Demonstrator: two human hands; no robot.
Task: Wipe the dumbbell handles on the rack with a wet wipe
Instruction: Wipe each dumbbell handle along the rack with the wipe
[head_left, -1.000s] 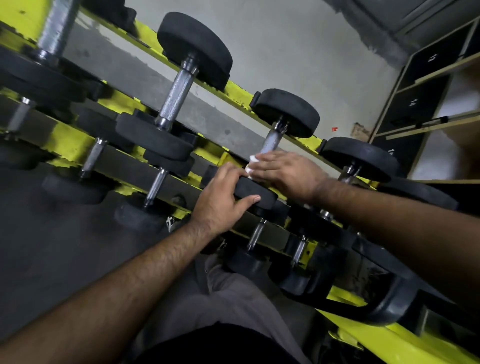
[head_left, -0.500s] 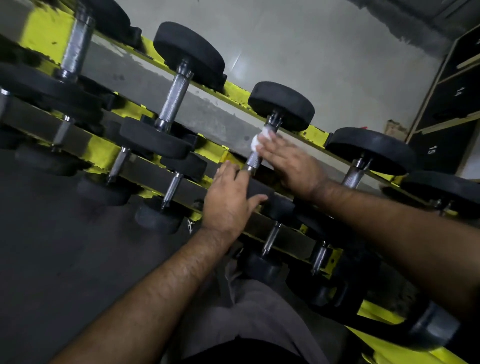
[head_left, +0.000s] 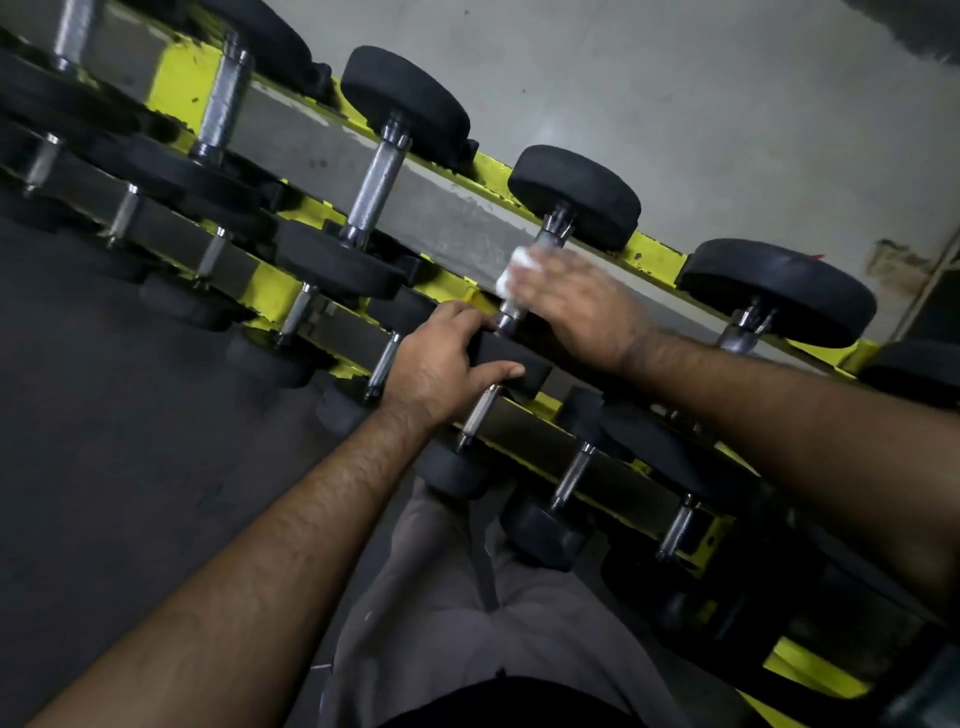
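Note:
Black dumbbells with steel handles lie across a yellow rack (head_left: 654, 254). My right hand (head_left: 576, 306) wraps a white wet wipe (head_left: 519, 267) around the handle (head_left: 511, 309) of the middle top-row dumbbell, just below its far head (head_left: 574, 195). The hand is blurred with motion. My left hand (head_left: 441, 369) grips the near black head (head_left: 511, 364) of that same dumbbell, thumb along its front edge. To the left, the neighbouring handle (head_left: 374, 192) is bare, and to the right another handle (head_left: 740, 335) shows beside my right forearm.
A lower row of smaller dumbbells (head_left: 571, 475) runs along the front rail below my hands. My grey trouser leg (head_left: 467, 597) is close under the rack. Dark floor (head_left: 130, 415) lies to the left, a grey wall (head_left: 675, 104) behind the rack.
My right hand with the wipe has slid along the handle, first up toward the far head, now a little back down. My left hand stays on the near head. The view shifted.

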